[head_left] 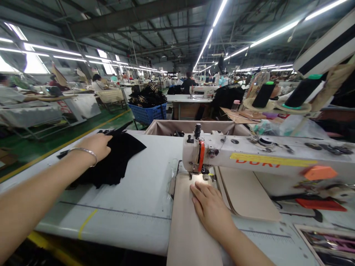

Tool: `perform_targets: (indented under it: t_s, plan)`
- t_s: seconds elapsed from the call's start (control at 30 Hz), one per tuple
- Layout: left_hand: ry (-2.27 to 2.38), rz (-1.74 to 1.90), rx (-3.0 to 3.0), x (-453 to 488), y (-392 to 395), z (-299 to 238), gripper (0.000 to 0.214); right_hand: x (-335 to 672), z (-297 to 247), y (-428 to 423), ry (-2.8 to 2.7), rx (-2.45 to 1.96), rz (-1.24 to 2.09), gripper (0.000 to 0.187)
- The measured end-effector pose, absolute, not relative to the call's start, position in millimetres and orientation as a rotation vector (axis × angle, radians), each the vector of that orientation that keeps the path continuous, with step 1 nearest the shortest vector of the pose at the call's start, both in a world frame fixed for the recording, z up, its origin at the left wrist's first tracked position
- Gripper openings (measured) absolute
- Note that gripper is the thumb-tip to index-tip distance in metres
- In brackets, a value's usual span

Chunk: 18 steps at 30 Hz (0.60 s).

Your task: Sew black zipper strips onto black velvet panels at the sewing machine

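My left hand (100, 147), with a bracelet on its wrist, reaches out over dark cloth at the left of the table. Its bent fingers close on a black fabric piece (126, 153); the fingertips are partly hidden. Just in front of the needle area of the sewing machine (198, 155), my right hand (209, 205) lies flat with fingers stretched out. Beneath it, a long beige fabric panel (184, 225) runs from the presser foot over the table's front edge. More beige panels (245, 192) with rounded corners are stacked under the machine arm.
Beyond the machine is a beige fabric-lined bin (166, 127). A blue basket (148, 112) full of dark pieces stands farther back. Black thread cones (263, 95) rise at the right. A tool tray (330, 244) is set into the table at lower right. Several people work in the background.
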<state>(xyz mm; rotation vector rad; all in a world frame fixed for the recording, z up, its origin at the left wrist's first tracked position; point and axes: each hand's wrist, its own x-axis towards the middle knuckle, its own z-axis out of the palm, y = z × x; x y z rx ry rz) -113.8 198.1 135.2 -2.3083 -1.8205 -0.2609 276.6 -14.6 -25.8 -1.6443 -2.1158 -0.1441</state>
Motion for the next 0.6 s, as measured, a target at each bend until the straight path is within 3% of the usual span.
perform_targets:
  t_s: [0.1, 0.2, 0.33, 0.6]
  plan:
    - [-1.772, -0.184, -2.484, -75, 167, 116, 0.049, 274, -21, -12, -2.112, -1.686, -0.109, 0.036]
    - [-1.707, -0.040, -2.891, -30, 137, 65, 0.040, 272, -18, -11, -2.097, -1.705, -0.075, 0.037]
    - [-1.409, -0.308, -2.921, 7, 147, 9, 0.044, 272, -17, -12, -2.085, -1.689, -0.051, 0.038]
    - [-1.433, -0.257, -2.939, 8, 184, 14, 0.042, 272, -14, -13, -2.064, -1.683, -0.026, 0.038]
